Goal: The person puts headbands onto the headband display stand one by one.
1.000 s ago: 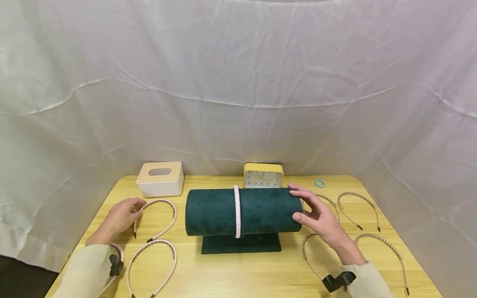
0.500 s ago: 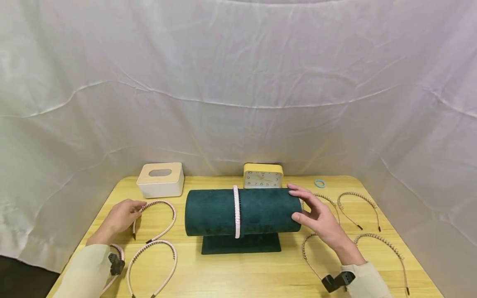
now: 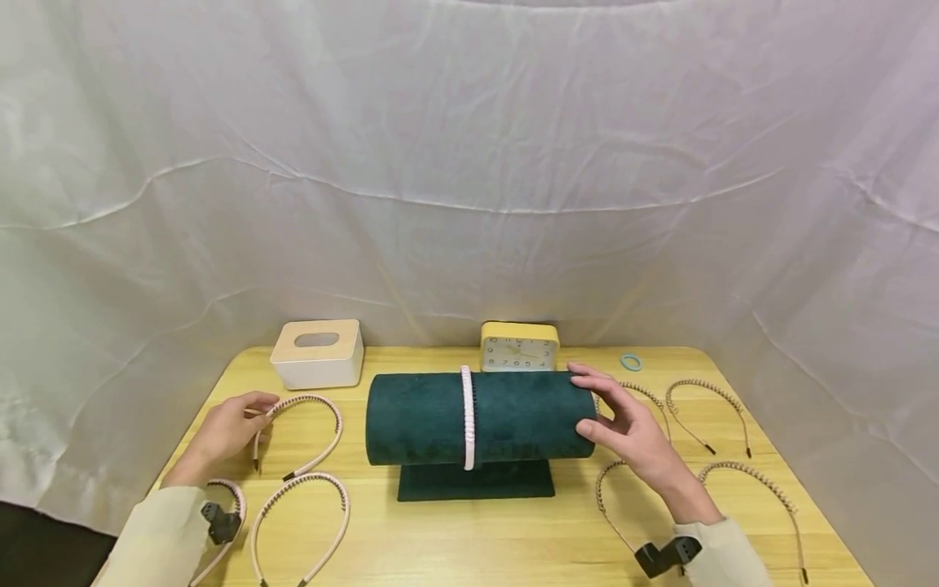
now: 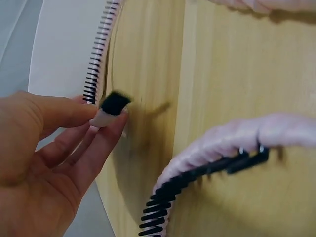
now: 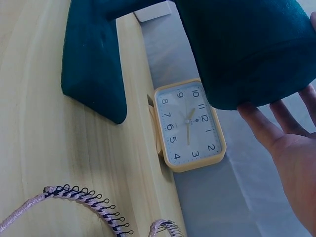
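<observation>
My left hand (image 3: 231, 428) pinches one leg of a pink wrapped headband (image 3: 338, 420) between thumb and fingers; its black-tipped end shows past the fingertips in the left wrist view. Black comb teeth line this headband's inner side. In the middle stands a dark green velvet headband stand (image 3: 418, 420), a horizontal roll on a flat base. A second pink headband (image 3: 469, 416) sits around the roll near its centre. My right hand (image 3: 634, 432) holds the roll's right end, thumb at the front and fingers on top; the right wrist view has fingertips at its edge.
Pink headbands lie at the front left, one (image 3: 346, 509) nearest the stand. Several thin beige headbands (image 3: 759, 473) lie to the right. Along the back stand a tissue box (image 3: 319, 371) and a yellow clock (image 3: 518, 333). A blue ring (image 3: 631, 362) lies at the back right.
My left hand has shifted slightly left and toward me, and the pinched headband has moved with it. The right hand keeps its place on the roll.
</observation>
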{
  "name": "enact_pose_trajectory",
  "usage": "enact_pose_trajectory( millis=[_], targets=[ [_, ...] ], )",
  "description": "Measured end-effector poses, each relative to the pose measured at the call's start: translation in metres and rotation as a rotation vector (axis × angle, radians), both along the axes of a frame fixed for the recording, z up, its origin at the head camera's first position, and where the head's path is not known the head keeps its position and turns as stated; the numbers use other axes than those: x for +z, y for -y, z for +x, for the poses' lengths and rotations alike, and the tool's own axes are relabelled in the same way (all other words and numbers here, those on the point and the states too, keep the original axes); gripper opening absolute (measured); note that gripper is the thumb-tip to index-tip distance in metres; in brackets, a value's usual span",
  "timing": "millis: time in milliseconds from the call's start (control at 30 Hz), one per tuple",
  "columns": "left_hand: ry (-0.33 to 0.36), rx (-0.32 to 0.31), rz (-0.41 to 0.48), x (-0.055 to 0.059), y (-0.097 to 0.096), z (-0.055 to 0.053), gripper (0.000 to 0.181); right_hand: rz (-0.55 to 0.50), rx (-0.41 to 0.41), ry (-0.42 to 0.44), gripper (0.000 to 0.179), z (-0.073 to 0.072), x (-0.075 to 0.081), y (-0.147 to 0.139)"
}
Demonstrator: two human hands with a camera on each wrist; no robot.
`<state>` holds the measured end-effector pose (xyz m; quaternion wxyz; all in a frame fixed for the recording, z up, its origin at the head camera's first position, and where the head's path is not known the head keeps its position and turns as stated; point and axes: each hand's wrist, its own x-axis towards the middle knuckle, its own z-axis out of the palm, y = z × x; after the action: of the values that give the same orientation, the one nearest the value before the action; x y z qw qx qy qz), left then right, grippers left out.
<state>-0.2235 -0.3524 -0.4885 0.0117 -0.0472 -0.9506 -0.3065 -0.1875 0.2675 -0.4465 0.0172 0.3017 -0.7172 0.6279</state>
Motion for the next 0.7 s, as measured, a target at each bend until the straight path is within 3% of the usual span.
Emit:
enact_pose_trajectory(
  millis=[233,467,700],
  targets=[
    [0.028,0.041,0.042,0.0019,0.0015,0.0012,0.036,0.012,-0.012,-0.015,0.056,0.0003,0.0004,0.0001],
    [0.086,0.047,0.161,0.0044,0.0009,0.003,0.03,0.002,-0.006,-0.007,0.056,0.0004,0.0015,0.0006],
    [0.09,0.075,0.18,0.0069,-0.0015,0.0042,0.036,0.005,-0.006,-0.018,0.057,0.0004,0.0016,0.0003]
  ],
)
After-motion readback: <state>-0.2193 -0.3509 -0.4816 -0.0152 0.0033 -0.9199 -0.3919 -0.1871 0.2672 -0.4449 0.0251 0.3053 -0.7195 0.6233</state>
